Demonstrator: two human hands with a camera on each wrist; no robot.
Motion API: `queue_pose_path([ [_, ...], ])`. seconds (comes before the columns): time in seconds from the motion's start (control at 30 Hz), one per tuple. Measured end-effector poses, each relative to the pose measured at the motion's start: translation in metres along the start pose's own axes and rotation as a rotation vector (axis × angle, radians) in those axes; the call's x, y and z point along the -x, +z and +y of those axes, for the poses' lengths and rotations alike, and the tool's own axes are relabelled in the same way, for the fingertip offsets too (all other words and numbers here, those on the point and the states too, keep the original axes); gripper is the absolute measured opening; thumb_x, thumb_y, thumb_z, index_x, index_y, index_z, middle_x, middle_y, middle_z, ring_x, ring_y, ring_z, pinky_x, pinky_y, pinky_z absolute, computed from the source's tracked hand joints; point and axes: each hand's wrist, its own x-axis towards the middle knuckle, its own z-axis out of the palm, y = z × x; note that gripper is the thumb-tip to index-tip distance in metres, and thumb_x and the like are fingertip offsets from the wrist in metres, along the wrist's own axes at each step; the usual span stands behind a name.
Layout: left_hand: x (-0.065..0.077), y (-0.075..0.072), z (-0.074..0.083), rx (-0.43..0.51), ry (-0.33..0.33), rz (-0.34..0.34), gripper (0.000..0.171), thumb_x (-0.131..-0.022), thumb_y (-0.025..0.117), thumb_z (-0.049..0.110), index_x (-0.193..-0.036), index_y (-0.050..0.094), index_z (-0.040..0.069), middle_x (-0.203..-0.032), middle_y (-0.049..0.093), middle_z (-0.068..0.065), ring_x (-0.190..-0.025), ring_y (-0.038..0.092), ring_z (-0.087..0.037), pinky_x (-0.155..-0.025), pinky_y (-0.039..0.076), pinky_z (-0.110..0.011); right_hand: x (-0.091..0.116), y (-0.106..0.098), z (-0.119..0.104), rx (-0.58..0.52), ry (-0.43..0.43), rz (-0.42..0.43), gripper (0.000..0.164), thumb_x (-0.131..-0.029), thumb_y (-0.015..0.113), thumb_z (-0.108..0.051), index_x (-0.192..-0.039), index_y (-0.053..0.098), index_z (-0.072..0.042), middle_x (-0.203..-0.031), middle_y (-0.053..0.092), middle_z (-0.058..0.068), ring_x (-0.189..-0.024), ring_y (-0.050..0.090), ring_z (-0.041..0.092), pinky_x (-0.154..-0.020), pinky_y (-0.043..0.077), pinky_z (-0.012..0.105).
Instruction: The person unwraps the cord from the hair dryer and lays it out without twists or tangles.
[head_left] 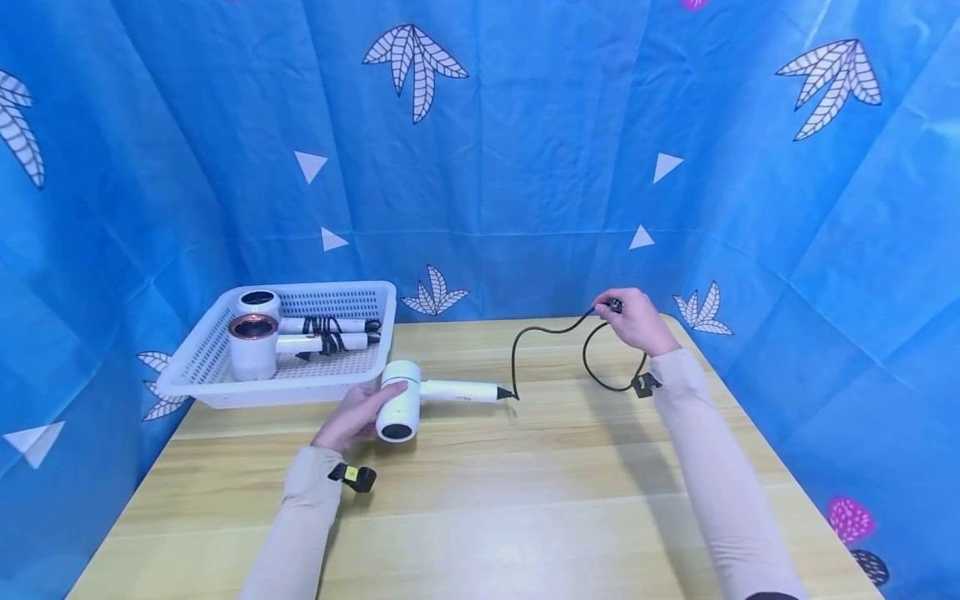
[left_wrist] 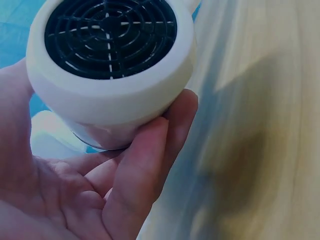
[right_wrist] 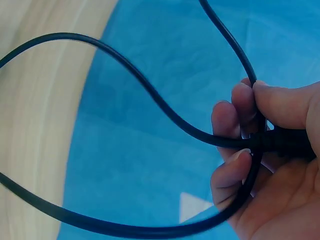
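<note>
In the head view, my left hand [head_left: 357,419] grips the barrel of a white hair dryer [head_left: 461,391], whose handle points right. Fingers and thumb curl round the barrel beside its dark round grille [left_wrist: 111,37] in the left wrist view. A black power cord [head_left: 514,350] runs from the handle's end across to my right hand [head_left: 637,320], raised over the table's far right. That hand pinches a strand of the cord [right_wrist: 150,92] between thumb and fingers. A black plug [right_wrist: 282,142] lies against its palm, partly hidden. Below the hand, the cord hangs in a loop.
A white plastic basket [head_left: 277,390] stands at the table's back left, close to the held dryer. Inside lie two more hair dryers, a white one [head_left: 292,324] and one with a copper-coloured ring [head_left: 253,358], cords wound round their handles. Blue curtain [head_left: 555,183] surrounds the wooden table [head_left: 487,500].
</note>
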Motion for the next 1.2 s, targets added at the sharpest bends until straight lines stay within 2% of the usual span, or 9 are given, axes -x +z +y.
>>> queue_pose_path([
  [0.13,-0.003,0.002,-0.001,-0.045,-0.016,0.037,0.075,-0.091,0.071,0.058,-0.129,0.062,-0.006,-0.097,0.077,-0.008,-0.082,0.073,-0.015,-0.074,0.06,-0.028,-0.001,-0.002,0.014,0.028,0.013,0.01,0.021,-0.105,0.058,-0.009,-0.113,0.074,0.002,-0.108,0.075,0.026,-0.087,0.066,0.032,-0.076,0.049,0.04],
  [0.37,-0.008,0.004,0.001,-0.147,-0.041,0.113,0.08,-0.087,0.071,0.067,-0.127,0.064,-0.002,-0.113,0.074,-0.014,-0.096,0.07,-0.02,-0.086,0.053,-0.027,-0.01,-0.005,0.02,0.038,0.028,-0.026,0.024,-0.105,0.056,-0.01,-0.116,0.072,0.005,-0.11,0.074,0.026,-0.091,0.067,0.034,-0.078,0.051,0.043],
  [0.57,-0.011,0.009,0.002,-0.19,-0.025,0.164,0.086,-0.089,0.066,0.07,-0.133,0.059,-0.004,-0.126,0.068,-0.021,-0.11,0.068,-0.027,-0.103,0.052,-0.038,-0.015,-0.006,0.029,0.029,0.063,-0.054,0.025,-0.106,0.055,-0.009,-0.118,0.071,0.006,-0.115,0.072,0.028,-0.093,0.064,0.034,-0.079,0.051,0.044],
  [0.77,-0.008,0.014,0.005,-0.234,0.014,0.169,0.09,-0.091,0.066,0.067,-0.143,0.051,-0.005,-0.141,0.06,-0.026,-0.128,0.06,-0.035,-0.117,0.044,-0.049,-0.018,-0.003,0.04,0.014,0.098,-0.07,0.026,-0.106,0.054,-0.01,-0.118,0.071,0.005,-0.118,0.072,0.028,-0.101,0.066,0.038,-0.084,0.053,0.049],
  [0.83,-0.006,0.017,0.007,-0.282,0.041,0.168,0.085,-0.092,0.068,0.063,-0.14,0.054,-0.005,-0.138,0.062,-0.026,-0.125,0.061,-0.035,-0.113,0.047,-0.049,-0.02,-0.002,0.042,0.012,0.105,-0.07,0.027,-0.106,0.053,-0.011,-0.119,0.071,0.005,-0.118,0.071,0.029,-0.103,0.066,0.038,-0.086,0.053,0.049],
  [0.93,-0.003,0.025,0.01,-0.396,0.088,0.22,0.069,-0.093,0.069,0.057,-0.126,0.064,-0.003,-0.122,0.07,-0.023,-0.104,0.067,-0.03,-0.092,0.055,-0.04,-0.023,-0.002,0.044,0.005,0.117,-0.067,0.028,-0.107,0.053,-0.012,-0.121,0.07,0.006,-0.119,0.071,0.029,-0.099,0.065,0.037,-0.082,0.052,0.045],
  [1.0,-0.002,0.031,0.012,-0.484,0.117,0.264,0.06,-0.094,0.068,0.055,-0.115,0.068,-0.001,-0.109,0.073,-0.02,-0.088,0.067,-0.026,-0.076,0.054,-0.034,-0.025,-0.001,0.045,0.002,0.125,-0.066,0.028,-0.107,0.053,-0.012,-0.121,0.07,0.005,-0.118,0.071,0.03,-0.094,0.063,0.034,-0.077,0.05,0.041],
  [1.07,-0.003,0.038,0.013,-0.573,0.142,0.315,0.055,-0.094,0.068,0.053,-0.107,0.068,0.0,-0.098,0.073,-0.017,-0.077,0.065,-0.024,-0.065,0.051,-0.032,-0.027,-0.001,0.047,0.003,0.128,-0.062,0.028,-0.107,0.053,-0.012,-0.12,0.07,0.005,-0.114,0.071,0.029,-0.087,0.061,0.031,-0.071,0.047,0.036],
  [1.2,-0.007,0.052,0.017,-0.737,0.198,0.404,0.052,-0.096,0.066,0.048,-0.101,0.065,-0.004,-0.091,0.07,-0.021,-0.072,0.065,-0.03,-0.061,0.053,-0.04,-0.03,-0.001,0.051,-0.008,0.127,-0.053,0.027,-0.107,0.054,-0.013,-0.119,0.071,0.004,-0.102,0.072,0.026,-0.072,0.057,0.024,-0.063,0.044,0.033],
])
